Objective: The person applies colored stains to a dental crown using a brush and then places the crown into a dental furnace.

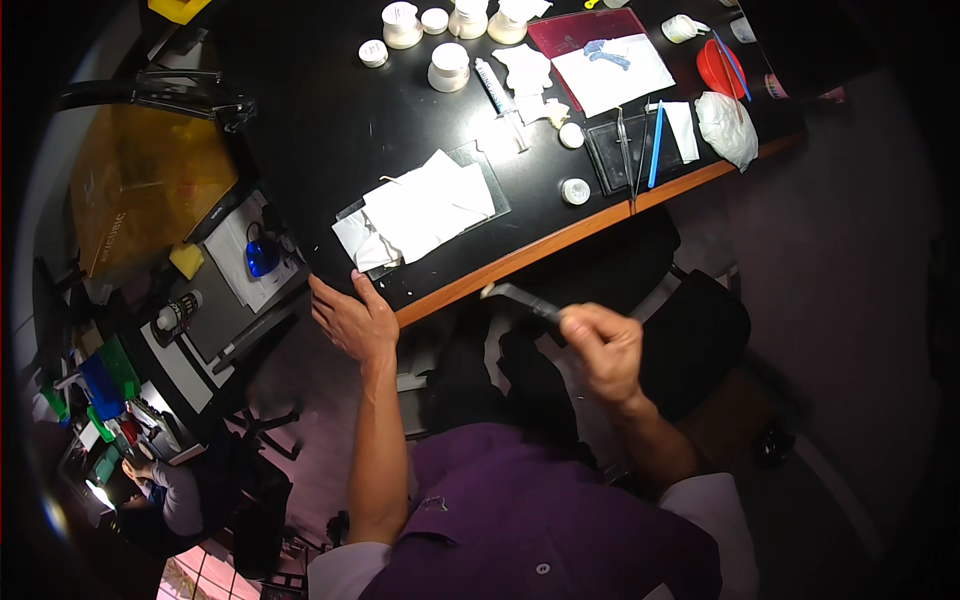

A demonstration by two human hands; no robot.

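Note:
My right hand [605, 350] is closed around a pair of dark, slim tweezers [530, 301], held in the air in front of the table's near edge. A small cream-coloured piece [488, 291] sits at their bent tip; its exact kind is too small to tell. Fingers apart, my left hand [360, 322] rests at the table's near left corner and holds nothing. Just beyond it, white paper sheets [430, 212] lie on a dark flat plate [497, 190], with a thin tool on top.
White-lidded jars [449, 68], a syringe [500, 100], a black tray [606, 160] with tools, a blue stick [656, 145], a red bowl [715, 70] and crumpled tissue [728, 130] stand on the black table. A chair [700, 330] is at right; another person [180, 490] sits lower left.

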